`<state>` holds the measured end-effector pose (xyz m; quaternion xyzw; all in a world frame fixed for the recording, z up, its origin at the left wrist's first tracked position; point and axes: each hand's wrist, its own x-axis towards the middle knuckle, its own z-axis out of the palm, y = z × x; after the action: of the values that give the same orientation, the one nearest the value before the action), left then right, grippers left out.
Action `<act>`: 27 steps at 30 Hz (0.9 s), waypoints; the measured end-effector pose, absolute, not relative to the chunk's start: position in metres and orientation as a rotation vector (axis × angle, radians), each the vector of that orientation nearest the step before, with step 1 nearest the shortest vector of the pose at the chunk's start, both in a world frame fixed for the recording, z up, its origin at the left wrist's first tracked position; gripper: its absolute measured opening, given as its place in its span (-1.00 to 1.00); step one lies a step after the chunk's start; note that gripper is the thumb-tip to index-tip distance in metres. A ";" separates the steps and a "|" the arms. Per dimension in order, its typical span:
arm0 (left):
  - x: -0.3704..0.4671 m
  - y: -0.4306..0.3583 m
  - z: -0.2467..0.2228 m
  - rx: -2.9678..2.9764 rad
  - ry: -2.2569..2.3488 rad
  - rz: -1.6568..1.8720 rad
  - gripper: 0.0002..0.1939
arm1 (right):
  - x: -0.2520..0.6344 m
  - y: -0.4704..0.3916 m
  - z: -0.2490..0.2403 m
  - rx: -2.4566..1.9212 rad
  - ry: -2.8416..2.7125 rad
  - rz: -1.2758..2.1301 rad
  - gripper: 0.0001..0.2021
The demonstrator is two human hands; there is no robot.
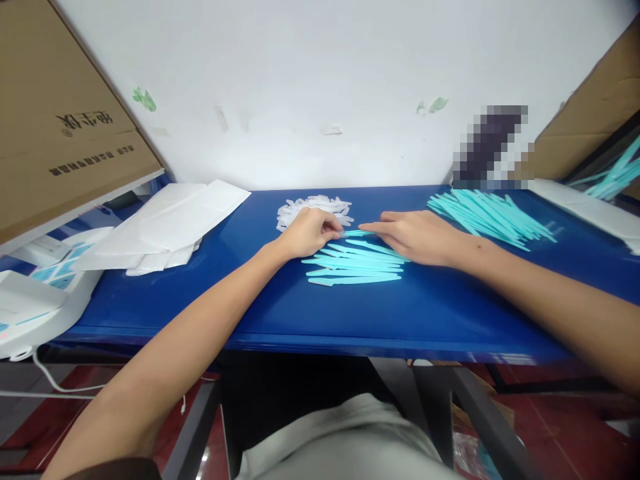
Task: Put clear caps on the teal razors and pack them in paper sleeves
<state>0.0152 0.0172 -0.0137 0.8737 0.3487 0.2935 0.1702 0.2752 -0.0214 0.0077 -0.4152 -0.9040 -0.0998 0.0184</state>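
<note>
My left hand (pixel 311 233) pinches the blade end of a turquoise eyebrow razor (pixel 356 233), where a small clear cap seems to sit between thumb and fingertips. From the other side, my right hand (pixel 417 237) grips the same razor's handle, its index finger stretched along it. Just below both hands, several turquoise razors (pixel 355 272) lie side by side in a loose row. Behind my left hand is a heap of translucent white caps (pixel 320 201), partly covered by that hand. A larger pile of turquoise razors (pixel 493 217) rests beyond my right forearm.
White paper-like sheets (pixel 175 220) lie on the blue tabletop (pixel 280 307) at left, beside a white device (pixel 85 287) with a cable. Cardboard boxes (pixel 60 113) stand at both sides. A white wall (pixel 300 87) closes off the back. More razors (pixel 617 173) show at far right.
</note>
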 end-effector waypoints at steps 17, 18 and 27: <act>0.012 0.013 -0.004 2.849 0.993 0.855 -0.63 | 0.272 -0.022 0.010 -1.062 -2.565 0.105 -0.53; 0.012 0.012 -0.004 2.905 1.009 0.828 -0.56 | 0.272 -0.022 0.011 -1.020 -2.553 0.183 -0.52; 0.019 0.005 -0.005 2.981 0.961 0.854 -0.38 | 0.271 -0.028 0.015 -0.934 -2.507 0.354 -0.51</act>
<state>0.0189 0.0055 -0.0048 0.9170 0.2955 0.2629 -0.0522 0.2715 -0.0279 0.0151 -0.3377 -0.9062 0.1279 0.2199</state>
